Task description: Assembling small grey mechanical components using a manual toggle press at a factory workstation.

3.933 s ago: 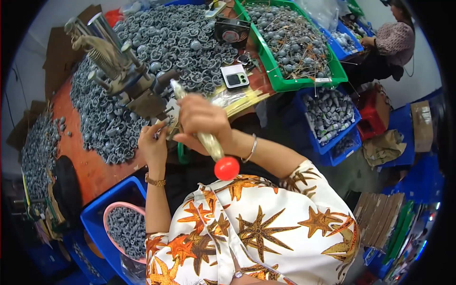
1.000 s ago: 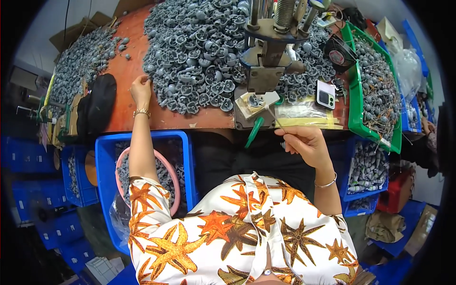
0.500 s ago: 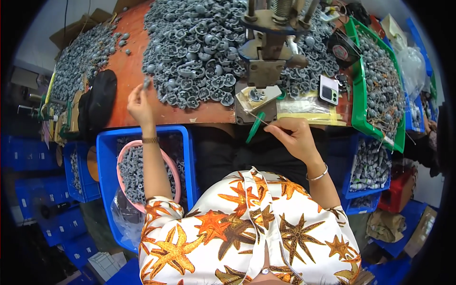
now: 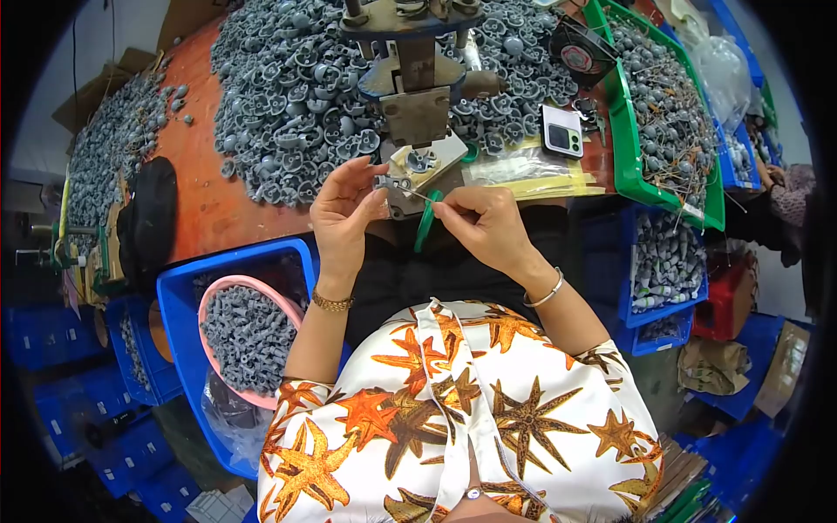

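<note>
Below a metal press head (image 4: 418, 113), a light block fixture (image 4: 449, 157) bears a grey plastic half-shell (image 4: 421, 160). Just in front of it, my left hand (image 4: 342, 213) pinches a small grey plastic part (image 4: 384, 182) between thumb and fingers; its exact shape is hard to make out. To the right, my right hand (image 4: 486, 222) is closed on a thin metal rod (image 4: 420, 195) whose tip points toward the grey part. A long green piece (image 4: 426, 225) hangs beside the rod, near my right fingertips.
A large heap of grey half-shells (image 4: 288, 96) covers the bench behind my left hand. A phone (image 4: 562, 131) lies on plastic bags at right, by a small fan (image 4: 580, 57) and a green crate (image 4: 628, 139). A pink basin (image 4: 209, 340) sits in a blue bin (image 4: 174, 305).
My left hand has come from the bench's left side over to the fixture, bringing the grey part to the rod. The view has shifted, and my right hand stays near the fixture.
</note>
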Tool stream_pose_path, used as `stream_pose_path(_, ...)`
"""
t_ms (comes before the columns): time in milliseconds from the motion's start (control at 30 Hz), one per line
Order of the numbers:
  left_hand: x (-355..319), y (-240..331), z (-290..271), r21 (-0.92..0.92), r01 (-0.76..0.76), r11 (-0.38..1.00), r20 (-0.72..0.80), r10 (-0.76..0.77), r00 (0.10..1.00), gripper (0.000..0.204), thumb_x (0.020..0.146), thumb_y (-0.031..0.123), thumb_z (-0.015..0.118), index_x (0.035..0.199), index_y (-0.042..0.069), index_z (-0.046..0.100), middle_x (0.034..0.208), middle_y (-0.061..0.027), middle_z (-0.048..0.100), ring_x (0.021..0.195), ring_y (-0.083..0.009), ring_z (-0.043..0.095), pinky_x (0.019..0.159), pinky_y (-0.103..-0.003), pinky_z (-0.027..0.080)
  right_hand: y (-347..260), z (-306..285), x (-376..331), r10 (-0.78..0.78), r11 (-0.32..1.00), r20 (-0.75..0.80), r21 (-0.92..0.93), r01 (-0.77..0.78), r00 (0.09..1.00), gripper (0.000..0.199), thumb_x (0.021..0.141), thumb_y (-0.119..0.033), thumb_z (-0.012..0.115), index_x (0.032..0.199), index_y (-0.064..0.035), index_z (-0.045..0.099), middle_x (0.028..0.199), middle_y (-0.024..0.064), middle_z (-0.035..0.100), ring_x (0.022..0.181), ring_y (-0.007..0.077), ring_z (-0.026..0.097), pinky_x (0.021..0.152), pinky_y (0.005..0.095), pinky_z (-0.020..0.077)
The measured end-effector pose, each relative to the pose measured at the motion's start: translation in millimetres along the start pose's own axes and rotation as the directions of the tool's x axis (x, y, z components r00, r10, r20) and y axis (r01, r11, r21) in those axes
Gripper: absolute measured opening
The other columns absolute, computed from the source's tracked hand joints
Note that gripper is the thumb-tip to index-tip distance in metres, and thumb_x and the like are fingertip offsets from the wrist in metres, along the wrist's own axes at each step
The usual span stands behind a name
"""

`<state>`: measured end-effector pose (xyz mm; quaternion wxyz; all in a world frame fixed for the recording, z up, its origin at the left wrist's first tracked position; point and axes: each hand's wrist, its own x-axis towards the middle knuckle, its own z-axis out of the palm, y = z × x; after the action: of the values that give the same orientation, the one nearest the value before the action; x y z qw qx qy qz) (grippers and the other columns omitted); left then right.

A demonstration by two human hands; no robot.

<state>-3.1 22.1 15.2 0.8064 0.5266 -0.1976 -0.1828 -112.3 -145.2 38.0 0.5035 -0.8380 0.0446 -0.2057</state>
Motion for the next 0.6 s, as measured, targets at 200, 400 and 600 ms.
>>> stream_pose_path(200,-4,-3,12,-0.156,0.165,0.974,0.121,-0.147,0.982,0.041,0.082,-0.007,0.062,0.121,-0.001,0.053,0.110,-0.0132,0.063,0.095,-0.0122,0.061,0.084,-0.023,0.050,-1,3,3,-0.086,0.996,0.022,-0.004,0.086,0.996,0.018,0.082,-0.010,0.066,0.073,0.0040,0.061,0.055,0.0061,0.052,0.047,0.0082,0.044,0.044,0.0268,0.0332)
stream_pose_path(400,-7,-2,25,0.448,-0.461,0.766,0.384,0.301,0.873,0.023,0.077,-0.006,0.065,0.098,0.002,0.069,0.108,-0.0121,0.066,0.097,-0.0266,0.062,0.084,-0.032,0.048,18,-1,2,0.282,0.849,0.260,0.381,-0.367,0.923,0.022,0.090,-0.018,0.059,0.078,-0.0001,0.064,0.060,0.0051,0.060,0.048,0.0103,0.052,0.043,0.0248,0.0373)
stream_pose_path(600,-12,6,23,0.546,-0.506,0.668,0.211,0.475,0.855,0.025,0.077,-0.004,0.065,0.101,0.002,0.068,0.106,-0.0129,0.065,0.097,-0.0259,0.061,0.084,-0.031,0.048,32,-1,4,0.375,0.371,0.439,0.736,-0.566,0.817,0.015,0.096,-0.021,0.054,0.093,-0.0064,0.057,0.069,-0.0025,0.054,0.054,0.0024,0.048,0.044,0.0166,0.0329)
